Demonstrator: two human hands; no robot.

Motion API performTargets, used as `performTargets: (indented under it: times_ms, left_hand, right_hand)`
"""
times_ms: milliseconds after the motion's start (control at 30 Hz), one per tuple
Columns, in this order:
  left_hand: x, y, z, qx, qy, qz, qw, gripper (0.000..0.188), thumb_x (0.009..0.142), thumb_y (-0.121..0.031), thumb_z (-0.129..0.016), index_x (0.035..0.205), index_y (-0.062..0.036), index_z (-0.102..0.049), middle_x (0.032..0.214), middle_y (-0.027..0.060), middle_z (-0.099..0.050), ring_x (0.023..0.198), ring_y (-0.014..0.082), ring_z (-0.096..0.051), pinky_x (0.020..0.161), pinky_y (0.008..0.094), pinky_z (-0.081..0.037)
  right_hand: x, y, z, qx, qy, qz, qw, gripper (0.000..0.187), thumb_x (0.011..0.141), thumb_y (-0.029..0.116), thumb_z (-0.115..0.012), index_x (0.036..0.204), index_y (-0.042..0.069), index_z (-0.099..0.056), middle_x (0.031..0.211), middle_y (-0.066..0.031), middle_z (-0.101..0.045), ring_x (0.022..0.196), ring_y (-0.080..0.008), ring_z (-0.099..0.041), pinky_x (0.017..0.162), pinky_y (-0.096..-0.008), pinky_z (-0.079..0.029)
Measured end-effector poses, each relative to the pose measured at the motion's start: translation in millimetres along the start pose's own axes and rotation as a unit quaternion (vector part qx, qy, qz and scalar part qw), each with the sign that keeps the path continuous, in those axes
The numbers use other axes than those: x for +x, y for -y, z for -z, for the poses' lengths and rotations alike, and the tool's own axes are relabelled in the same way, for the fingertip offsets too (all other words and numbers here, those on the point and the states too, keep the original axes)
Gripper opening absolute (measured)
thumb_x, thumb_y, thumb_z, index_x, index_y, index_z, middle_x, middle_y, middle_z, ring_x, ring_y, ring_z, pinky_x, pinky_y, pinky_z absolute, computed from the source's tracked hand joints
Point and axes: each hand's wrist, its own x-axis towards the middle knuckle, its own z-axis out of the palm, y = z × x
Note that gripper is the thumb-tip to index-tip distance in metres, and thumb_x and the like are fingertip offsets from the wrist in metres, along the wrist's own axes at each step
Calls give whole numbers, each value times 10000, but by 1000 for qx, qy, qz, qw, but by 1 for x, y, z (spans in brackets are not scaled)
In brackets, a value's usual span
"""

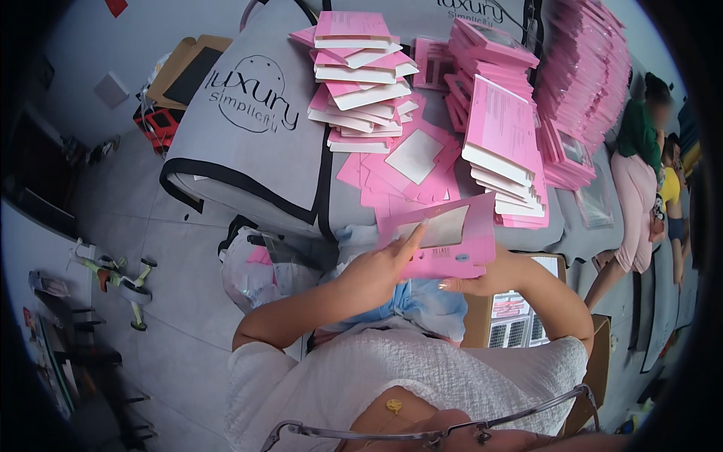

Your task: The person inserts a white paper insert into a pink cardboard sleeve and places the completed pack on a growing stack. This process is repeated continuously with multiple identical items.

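Note:
A flat pink carton (478, 235) with a pale window lies tilted between my hands, above my lap. My left hand (374, 273) grips its left edge, the index finger stretched over the window; its other fingers are partly hidden. With the thumb along the lower right edge, my right hand (488, 280) holds the carton from below. Just beyond it, several flat pink cartons (416, 156) lie spread on the grey sofa. Folded pink-and-white cartons form a stack (354, 87) at the far left of them, and another stack (503, 135) stands to the right.
Wrapped pink packs (580, 75) pile up high at the far right. A clear plastic bag (260, 267) sits left of my lap, and an open cardboard box (599, 354) with lash trays stands at my right. A child's bike (120, 279) is on the floor. Two people are at right.

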Motion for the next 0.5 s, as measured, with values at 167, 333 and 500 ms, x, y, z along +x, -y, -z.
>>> performTargets:
  times_ms: [167,333,500]
  left_hand:
    - [-1,12,-11,109,-49,-108,987,768,816,-124,-628,1441,-73,-185,1188,251,-535,998,389,-588,804,400,-482]
    - [6,6,-13,-59,-80,-91,991,546,865,-194,-601,1348,-62,-383,1171,217,-552,975,329,-610,805,380,-487]
    - [27,43,-32,-398,-64,133,906,307,945,-228,-525,1178,-28,-514,1006,13,-582,819,82,-560,723,277,-480]
  right_hand:
    - [-2,-22,-24,33,-40,102,993,263,816,210,-673,1030,60,-637,918,-103,-650,823,-264,-615,723,-359,-488]
    - [4,-21,-10,37,-83,134,987,231,805,124,-664,1021,46,-642,920,-115,-651,821,-270,-624,706,-349,-493]
    - [14,-1,12,-106,-406,-18,908,287,755,56,-664,1040,47,-626,974,-125,-643,916,-305,-602,828,-410,-457]
